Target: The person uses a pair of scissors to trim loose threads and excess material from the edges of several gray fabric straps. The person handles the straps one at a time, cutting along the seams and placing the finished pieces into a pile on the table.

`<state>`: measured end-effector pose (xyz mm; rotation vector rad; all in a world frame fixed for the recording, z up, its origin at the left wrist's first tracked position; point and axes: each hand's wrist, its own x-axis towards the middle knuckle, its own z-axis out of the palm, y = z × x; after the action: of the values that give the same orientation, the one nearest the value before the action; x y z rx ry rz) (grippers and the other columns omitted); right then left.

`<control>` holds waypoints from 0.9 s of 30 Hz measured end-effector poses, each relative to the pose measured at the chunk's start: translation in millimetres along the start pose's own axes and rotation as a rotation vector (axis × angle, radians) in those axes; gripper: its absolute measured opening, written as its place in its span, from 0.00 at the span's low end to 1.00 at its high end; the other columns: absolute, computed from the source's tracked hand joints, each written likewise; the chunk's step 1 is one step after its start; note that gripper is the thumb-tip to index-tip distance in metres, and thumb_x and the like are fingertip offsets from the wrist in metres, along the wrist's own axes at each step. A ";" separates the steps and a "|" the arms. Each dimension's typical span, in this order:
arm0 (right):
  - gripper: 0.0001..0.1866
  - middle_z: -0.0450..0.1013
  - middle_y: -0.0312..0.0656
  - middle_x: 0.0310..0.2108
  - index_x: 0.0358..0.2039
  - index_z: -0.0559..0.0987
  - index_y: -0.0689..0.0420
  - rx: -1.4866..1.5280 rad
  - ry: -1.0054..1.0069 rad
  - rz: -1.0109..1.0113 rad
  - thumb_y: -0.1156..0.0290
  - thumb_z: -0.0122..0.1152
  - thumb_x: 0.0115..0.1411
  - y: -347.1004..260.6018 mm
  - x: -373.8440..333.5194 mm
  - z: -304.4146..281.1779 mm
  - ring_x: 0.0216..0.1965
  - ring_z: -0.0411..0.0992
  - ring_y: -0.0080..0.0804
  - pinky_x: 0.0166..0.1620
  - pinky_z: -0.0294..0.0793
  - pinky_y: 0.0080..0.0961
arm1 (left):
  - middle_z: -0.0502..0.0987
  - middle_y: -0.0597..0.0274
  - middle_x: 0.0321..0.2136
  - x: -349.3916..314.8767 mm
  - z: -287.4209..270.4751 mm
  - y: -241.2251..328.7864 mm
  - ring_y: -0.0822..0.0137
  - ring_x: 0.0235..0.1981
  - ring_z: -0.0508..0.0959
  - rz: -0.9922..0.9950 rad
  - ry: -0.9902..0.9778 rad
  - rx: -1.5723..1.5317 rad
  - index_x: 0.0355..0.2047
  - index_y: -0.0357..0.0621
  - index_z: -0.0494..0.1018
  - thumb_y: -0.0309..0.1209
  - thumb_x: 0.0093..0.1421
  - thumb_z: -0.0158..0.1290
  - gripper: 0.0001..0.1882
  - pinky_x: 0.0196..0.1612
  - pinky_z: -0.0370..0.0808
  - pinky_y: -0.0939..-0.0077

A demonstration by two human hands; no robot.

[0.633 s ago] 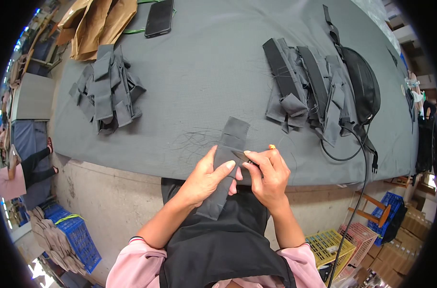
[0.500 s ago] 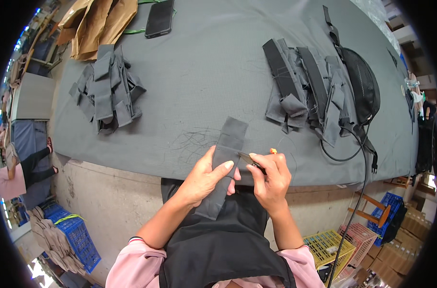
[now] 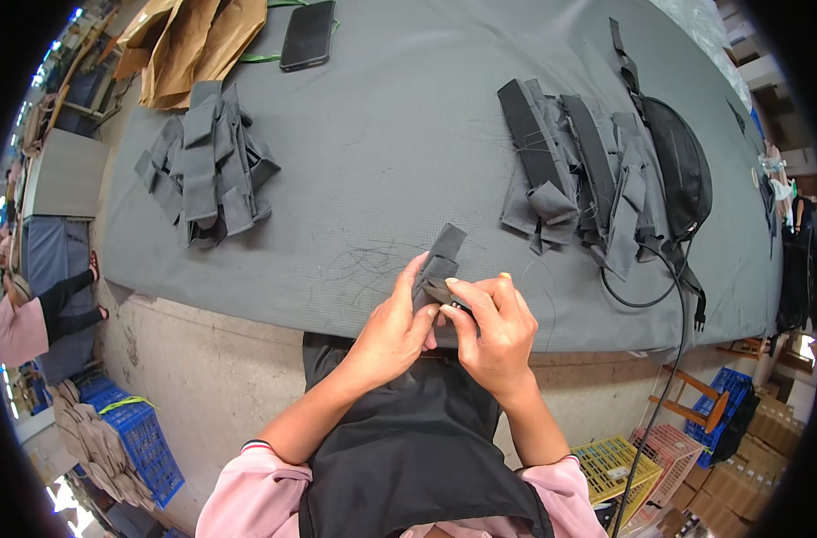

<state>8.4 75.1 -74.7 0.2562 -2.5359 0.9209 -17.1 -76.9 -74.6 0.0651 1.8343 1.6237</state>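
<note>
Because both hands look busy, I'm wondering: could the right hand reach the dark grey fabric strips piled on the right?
Probably yes: flat grey cloth lies between the right hand and the dark grey fabric strips, and nothing tall seems to block it. But it seems to grip a small dark object.

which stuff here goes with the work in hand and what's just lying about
Likely job things: gray strip in left hand, small dark tool in right hand, strip piles

Seemingly just lying about: phone, paper bag, black bag
</note>
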 end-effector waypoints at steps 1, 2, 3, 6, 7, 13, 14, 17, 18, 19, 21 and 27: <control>0.15 0.70 0.33 0.25 0.36 0.78 0.56 -0.035 0.000 -0.025 0.76 0.66 0.44 -1.1 0.6 -0.5 0.22 0.68 0.29 0.24 0.62 0.25 | 0.73 0.59 0.30 0.0 -0.6 2.3 0.72 0.23 0.74 -0.006 -0.001 0.024 0.64 0.36 0.40 0.25 0.64 0.42 0.32 0.29 0.74 0.78; 0.16 0.70 0.33 0.25 0.36 0.78 0.56 -0.070 0.000 -0.051 0.75 0.66 0.44 -1.9 0.9 -0.6 0.22 0.68 0.29 0.23 0.61 0.25 | 0.73 0.59 0.30 0.2 -0.9 3.1 0.72 0.23 0.74 -0.012 -0.002 0.047 0.64 0.36 0.39 0.25 0.64 0.41 0.32 0.29 0.74 0.78; 0.15 0.70 0.33 0.25 0.36 0.78 0.56 -0.082 0.011 -0.066 0.75 0.66 0.44 -1.8 0.8 0.0 0.22 0.68 0.28 0.23 0.60 0.25 | 0.73 0.59 0.30 0.6 -0.8 1.7 0.72 0.23 0.74 -0.014 -0.034 -0.029 0.64 0.36 0.39 0.25 0.64 0.41 0.32 0.29 0.74 0.78; 0.15 0.70 0.33 0.25 0.36 0.79 0.56 -0.070 0.036 -0.065 0.76 0.66 0.44 0.6 -2.6 3.4 0.22 0.68 0.28 0.23 0.60 0.25 | 0.72 0.58 0.30 1.0 -0.9 -3.0 0.71 0.23 0.74 -0.048 -0.124 -0.252 0.65 0.36 0.37 0.25 0.64 0.42 0.34 0.29 0.74 0.77; 0.14 0.71 0.33 0.25 0.35 0.79 0.56 -0.033 0.038 -0.032 0.76 0.66 0.44 1.7 -4.8 3.9 0.22 0.68 0.28 0.23 0.61 0.25 | 0.72 0.58 0.31 0.5 -1.5 -3.1 0.71 0.23 0.74 -0.079 -0.151 -0.320 0.65 0.36 0.36 0.25 0.64 0.42 0.34 0.29 0.74 0.77; 0.14 0.70 0.37 0.25 0.34 0.79 0.57 0.143 0.064 0.128 0.79 0.66 0.44 2.0 -12.2 -3.4 0.22 0.69 0.31 0.27 0.67 0.24 | 0.71 0.58 0.31 1.9 -4.3 0.7 0.71 0.23 0.74 -0.137 -0.227 -0.524 0.64 0.33 0.33 0.25 0.64 0.42 0.36 0.29 0.74 0.78; 0.13 0.70 0.37 0.25 0.34 0.79 0.57 0.145 0.049 0.111 0.79 0.66 0.44 1.2 -11.5 -3.9 0.22 0.69 0.32 0.27 0.67 0.24 | 0.71 0.58 0.31 1.7 -3.3 -0.3 0.71 0.23 0.74 -0.138 -0.217 -0.527 0.64 0.32 0.33 0.25 0.64 0.42 0.36 0.29 0.74 0.78; 0.13 0.70 0.37 0.25 0.34 0.79 0.57 0.120 0.034 0.109 0.79 0.66 0.44 -0.4 -9.0 -0.2 0.22 0.69 0.31 0.25 0.66 0.25 | 0.71 0.57 0.31 1.8 -1.2 -1.4 0.72 0.23 0.73 -0.083 -0.185 -0.420 0.64 0.32 0.33 0.25 0.64 0.43 0.37 0.29 0.74 0.78; 0.13 0.70 0.36 0.25 0.34 0.79 0.57 0.111 0.028 0.109 0.79 0.66 0.44 0.0 -8.5 0.9 0.22 0.69 0.31 0.25 0.66 0.26 | 0.71 0.58 0.33 1.1 -0.9 -1.3 0.72 0.24 0.73 -0.085 -0.172 -0.410 0.64 0.33 0.37 0.25 0.64 0.43 0.34 0.29 0.74 0.79; 0.13 0.70 0.36 0.25 0.34 0.79 0.57 0.100 0.027 0.103 0.78 0.66 0.44 0.3 -8.9 1.2 0.21 0.69 0.30 0.25 0.66 0.26 | 0.71 0.59 0.35 0.0 -0.5 -1.3 0.73 0.24 0.73 -0.087 -0.160 -0.400 0.64 0.35 0.40 0.25 0.64 0.43 0.32 0.29 0.74 0.80; 0.13 0.70 0.36 0.25 0.34 0.79 0.57 0.077 0.024 0.092 0.78 0.66 0.44 0.6 -10.2 1.8 0.21 0.68 0.30 0.25 0.65 0.26 | 0.71 0.60 0.36 -0.9 -0.6 -1.2 0.74 0.24 0.73 -0.087 -0.152 -0.377 0.64 0.35 0.41 0.25 0.64 0.43 0.32 0.29 0.74 0.79; 0.12 0.70 0.36 0.25 0.34 0.79 0.58 0.092 0.098 0.107 0.78 0.66 0.45 -1.4 -17.3 1.2 0.21 0.68 0.30 0.25 0.65 0.24 | 0.72 0.60 0.31 0.2 0.3 -4.0 0.73 0.22 0.73 -0.075 -0.172 -0.338 0.65 0.35 0.35 0.25 0.64 0.41 0.35 0.29 0.74 0.78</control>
<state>23.9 73.7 -82.6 0.1012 -2.4402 1.0652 -15.6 -77.5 -78.3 -0.0136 1.4001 1.7931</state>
